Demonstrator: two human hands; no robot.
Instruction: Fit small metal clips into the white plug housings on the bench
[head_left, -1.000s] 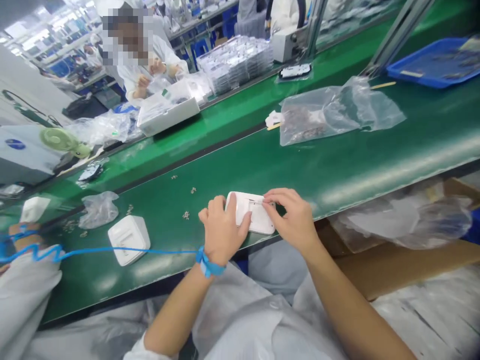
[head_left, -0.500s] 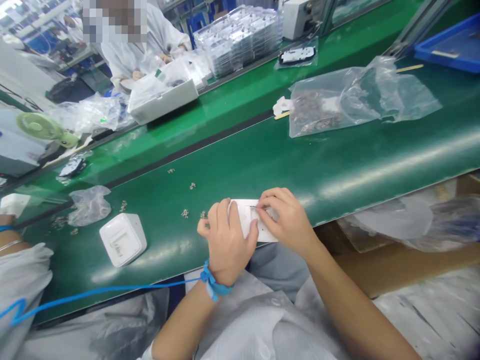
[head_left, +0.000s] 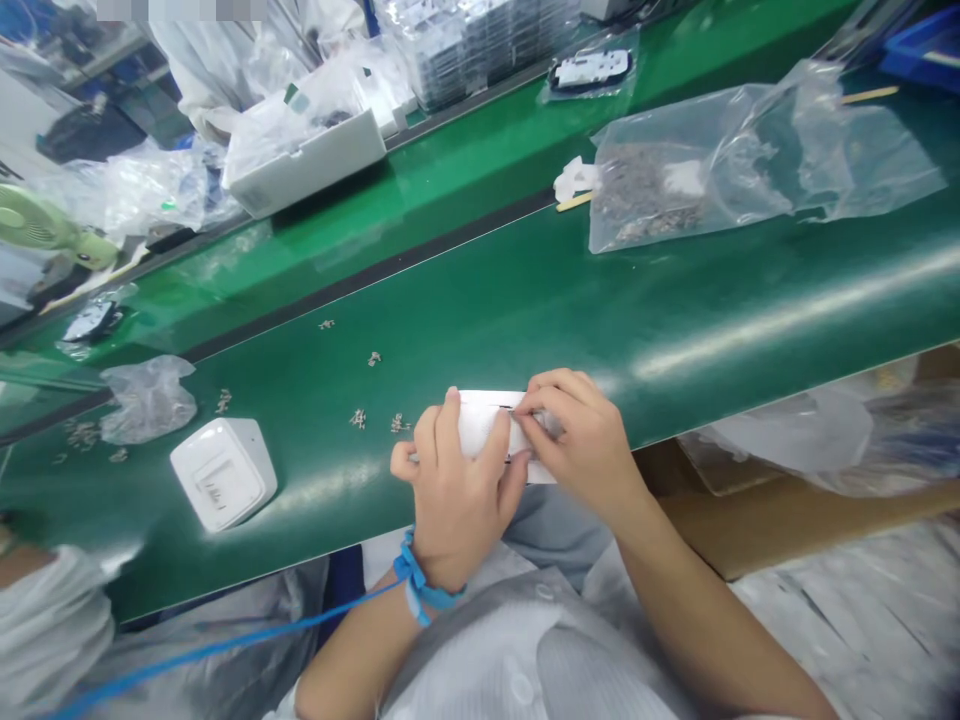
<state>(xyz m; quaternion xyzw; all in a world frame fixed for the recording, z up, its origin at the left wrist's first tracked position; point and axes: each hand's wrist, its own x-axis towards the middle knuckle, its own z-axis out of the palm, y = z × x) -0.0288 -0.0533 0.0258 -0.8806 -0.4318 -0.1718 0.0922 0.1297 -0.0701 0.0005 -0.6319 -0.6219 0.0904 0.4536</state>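
A white plastic housing [head_left: 474, 432] with a recess lies at the near edge of the green bench, partly covered by my fingers. My left hand [head_left: 459, 495], a blue strap at its wrist, grips the housing, with the index finger pressed on its face. From the right side, my right hand [head_left: 581, 435] pinches at the recess beside that finger. Whatever sits between its thumb and fingertip is too small to make out. Little piles of small metal pieces [head_left: 358, 419] lie left of my hands. Farther left stands another white housing [head_left: 223, 475], with small dark slots in its recess.
A clear bag of small metal parts [head_left: 645, 200] lies at the back right. A crumpled plastic bag [head_left: 150, 400] is on the left, near a co-worker's sleeve [head_left: 52, 630]. Across the bench stands a white box [head_left: 307, 165]. The blue cord [head_left: 225, 648] runs left from my wrist.
My left index finger has moved right across the housing's face, close to the right fingertips. The right hand still pinches at the recess. The view has tilted downward slightly.
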